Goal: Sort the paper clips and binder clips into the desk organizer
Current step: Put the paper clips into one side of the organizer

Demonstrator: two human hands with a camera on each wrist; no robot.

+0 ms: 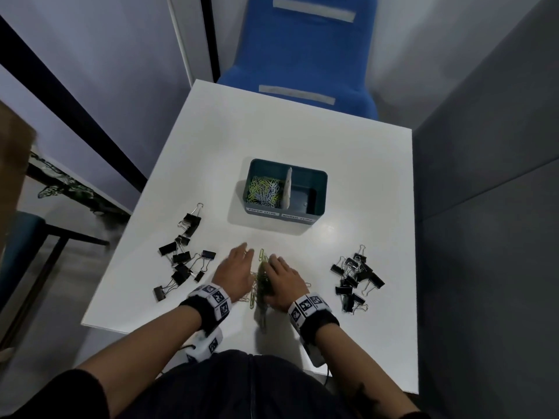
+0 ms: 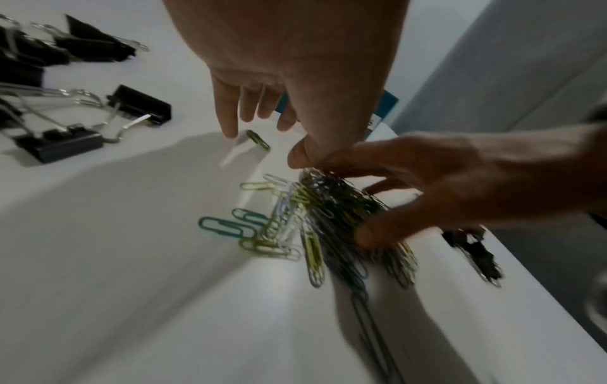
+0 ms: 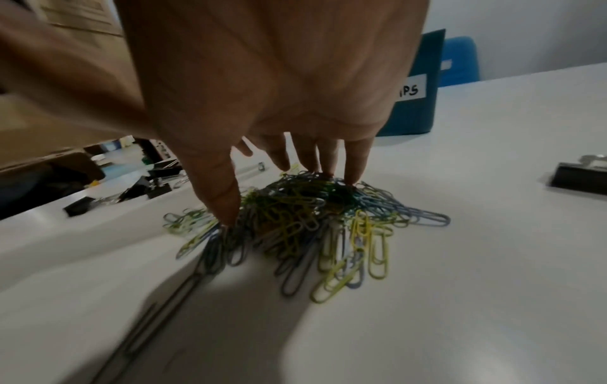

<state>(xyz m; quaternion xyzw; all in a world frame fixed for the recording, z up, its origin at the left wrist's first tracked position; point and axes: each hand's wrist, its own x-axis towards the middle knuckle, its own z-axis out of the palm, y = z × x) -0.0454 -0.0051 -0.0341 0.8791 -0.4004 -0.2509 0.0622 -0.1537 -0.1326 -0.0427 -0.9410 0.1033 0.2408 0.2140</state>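
roughly partway. desk organizer (image 1: 314, 217) sits mid-table toward the far edge; its left compartment already holds a batch of coloured paper clips (image 1: 266, 190), right compartment, labelled for binder clips, looks empty. a loose pile of paper clips (image 3: 305, 215) lies on the table (image 1: 302, 140) near the front edge, between both hands. right hand (image 1: 284, 282) is cupped over the pile, fingertips (image 3: 353, 171) and thumb pressed into it, gathering it, but not lifted. left hand (image 1: 234, 272) is just beside the pile with fingers spread and relaxed, holding nothing; a few strays lie under it. binder clips untouched: one black cluster (image 1: 184, 255) by the left edge, another (image 1: 355, 278) toward the right edge. left to do, as i judge: this pile into the left compartment, then all binder clips into the right.
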